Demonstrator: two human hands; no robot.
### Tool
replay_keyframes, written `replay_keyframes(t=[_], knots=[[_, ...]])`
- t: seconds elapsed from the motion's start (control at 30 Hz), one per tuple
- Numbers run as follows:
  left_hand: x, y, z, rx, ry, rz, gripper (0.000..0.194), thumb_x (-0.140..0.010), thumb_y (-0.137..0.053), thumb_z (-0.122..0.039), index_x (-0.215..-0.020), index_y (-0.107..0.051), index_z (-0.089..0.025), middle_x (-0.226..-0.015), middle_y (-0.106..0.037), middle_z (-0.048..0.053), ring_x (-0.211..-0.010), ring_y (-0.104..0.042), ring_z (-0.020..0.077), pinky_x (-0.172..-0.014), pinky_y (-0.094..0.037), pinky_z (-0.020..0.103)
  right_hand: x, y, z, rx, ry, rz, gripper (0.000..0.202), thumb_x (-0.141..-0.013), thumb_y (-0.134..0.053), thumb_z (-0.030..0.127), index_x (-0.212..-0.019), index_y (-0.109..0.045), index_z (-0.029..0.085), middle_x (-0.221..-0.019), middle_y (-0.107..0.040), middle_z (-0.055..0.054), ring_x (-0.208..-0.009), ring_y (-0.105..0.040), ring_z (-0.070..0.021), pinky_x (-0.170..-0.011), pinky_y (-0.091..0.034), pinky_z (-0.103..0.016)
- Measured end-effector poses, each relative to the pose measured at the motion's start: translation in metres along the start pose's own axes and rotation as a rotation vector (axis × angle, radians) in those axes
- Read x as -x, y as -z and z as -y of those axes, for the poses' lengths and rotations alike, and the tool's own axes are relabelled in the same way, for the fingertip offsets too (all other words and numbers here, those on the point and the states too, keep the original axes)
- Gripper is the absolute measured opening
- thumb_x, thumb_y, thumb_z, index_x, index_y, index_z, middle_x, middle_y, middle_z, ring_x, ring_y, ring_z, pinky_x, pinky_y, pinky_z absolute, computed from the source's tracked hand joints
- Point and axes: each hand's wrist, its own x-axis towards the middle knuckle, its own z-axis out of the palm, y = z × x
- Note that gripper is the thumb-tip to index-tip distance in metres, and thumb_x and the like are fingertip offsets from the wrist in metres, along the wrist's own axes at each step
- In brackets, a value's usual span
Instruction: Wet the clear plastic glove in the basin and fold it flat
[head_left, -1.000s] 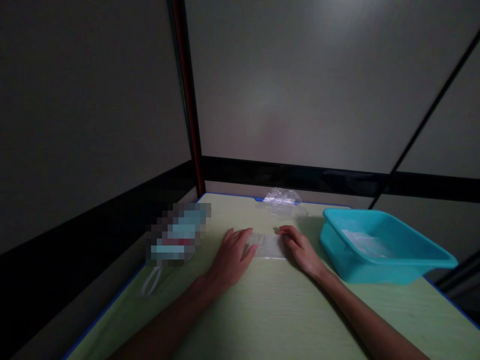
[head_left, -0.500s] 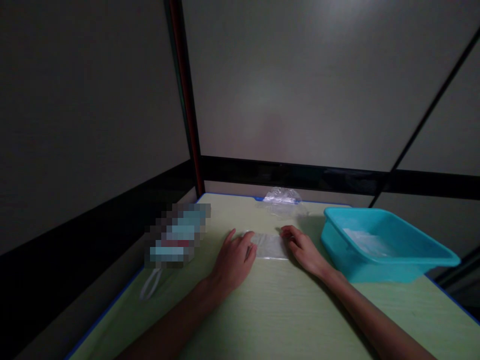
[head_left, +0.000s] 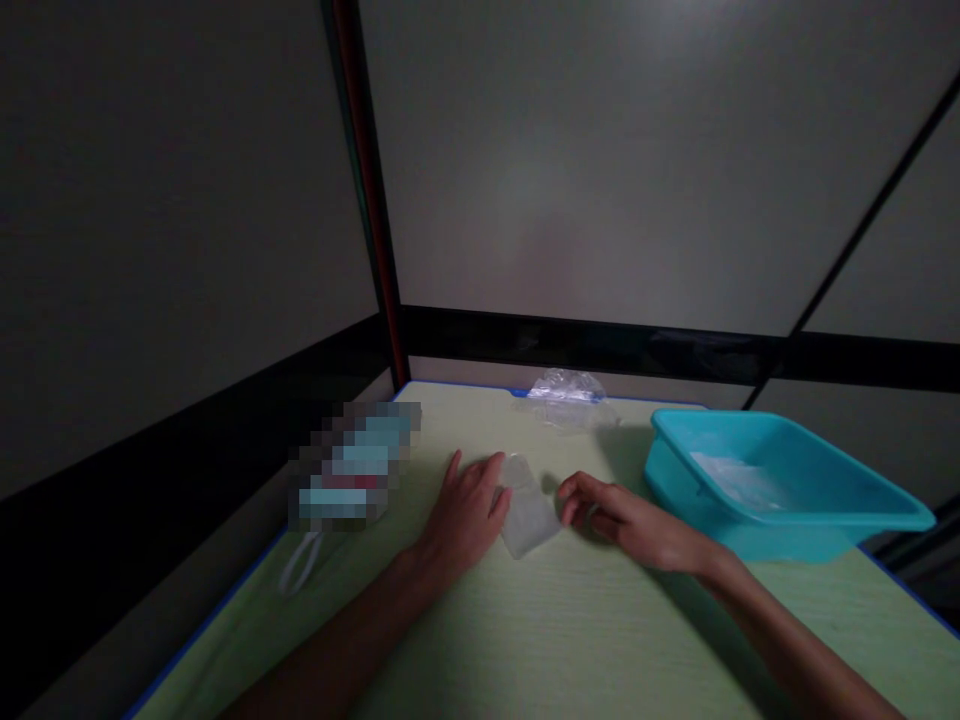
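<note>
Bag (head_left: 529, 518) lies flat on table (head_left: 555, 640), slanted between hands, outside bin (head_left: 750, 537). White sheet (head_left: 739, 480) already inside bin. Left hand (head_left: 466, 505) spread over bag's left edge, right hand (head_left: 630, 520) half-curled by its right corner; can't tell if either grips. Folding progress unclear.

I've got a bag (head_left: 529, 522) on the tabletop (head_left: 540, 640) between my left grip (head_left: 466, 508) and right grip (head_left: 626, 522), tub (head_left: 787, 542) on the right, sheet (head_left: 739, 483) inside it, plastic wrap (head_left: 568, 402) at the far edge, blurred-out item (head_left: 356, 470) left.
</note>
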Motion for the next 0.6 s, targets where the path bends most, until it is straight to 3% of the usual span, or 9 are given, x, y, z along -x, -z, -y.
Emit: replay_keyframes(t=[0.13,0.23,0.33,0.43,0.6], knots=[[0.0,0.001,0.0,0.048,-0.025,-0.008,0.037,-0.078,-0.04,-0.019,-0.114,-0.04,-0.014,-0.115,-0.05,0.009,-0.11,-0.042,0.0175,-0.1,-0.017,0.04,0.002,-0.003,0.01,-0.123,0.047,0.145,0.025,-0.079,-0.032,0.006,-0.098,-0.044,0.016,-0.086,-0.059,-0.003,-0.079,-0.055,-0.0115,-0.071,-0.043,-0.026],[0.001,0.007,-0.002,0.129,-0.155,0.044,0.041,-0.079,-0.04,-0.021,-0.119,-0.037,-0.015,-0.126,-0.041,0.008,-0.117,-0.032,0.0169,-0.1,-0.021,0.037,0.0,-0.004,0.007,-0.035,0.049,0.032,0.019,-0.078,-0.036,0.008,-0.091,-0.048,0.016,-0.083,-0.058,-0.003,-0.075,-0.054,-0.0122,-0.067,-0.044,-0.026],[0.003,0.016,-0.006,0.187,-0.351,0.182,0.044,-0.081,-0.039,-0.023,-0.124,-0.034,-0.018,-0.131,-0.034,0.005,-0.121,-0.027,0.0157,-0.101,-0.021,0.035,-0.002,-0.003,0.001,0.141,0.064,-0.092,0.015,-0.076,-0.04,0.009,-0.081,-0.052,0.016,-0.077,-0.057,-0.002,-0.069,-0.052,-0.0126,-0.063,-0.042,-0.025],[0.007,0.024,-0.01,0.22,-0.518,0.315,0.045,-0.082,-0.04,-0.024,-0.126,-0.032,-0.02,-0.131,-0.033,0.003,-0.121,-0.026,0.0137,-0.101,-0.02,0.031,-0.003,-0.003,-0.003,0.263,0.092,-0.135,0.017,-0.075,-0.039,0.009,-0.079,-0.054,0.016,-0.076,-0.056,-0.002,-0.069,-0.052,-0.0129,-0.064,-0.041,-0.025],[0.012,0.032,-0.012,0.217,-0.587,0.413,0.05,-0.082,-0.04,-0.03,-0.129,-0.025,-0.018,-0.134,-0.025,0.004,-0.123,-0.022,0.0151,-0.102,-0.016,0.03,-0.003,-0.002,-0.005,0.37,0.068,-0.132,0.02,-0.076,-0.038,0.01,-0.084,-0.055,0.016,-0.08,-0.058,-0.004,-0.074,-0.054,-0.0143,-0.067,-0.041,-0.025]])
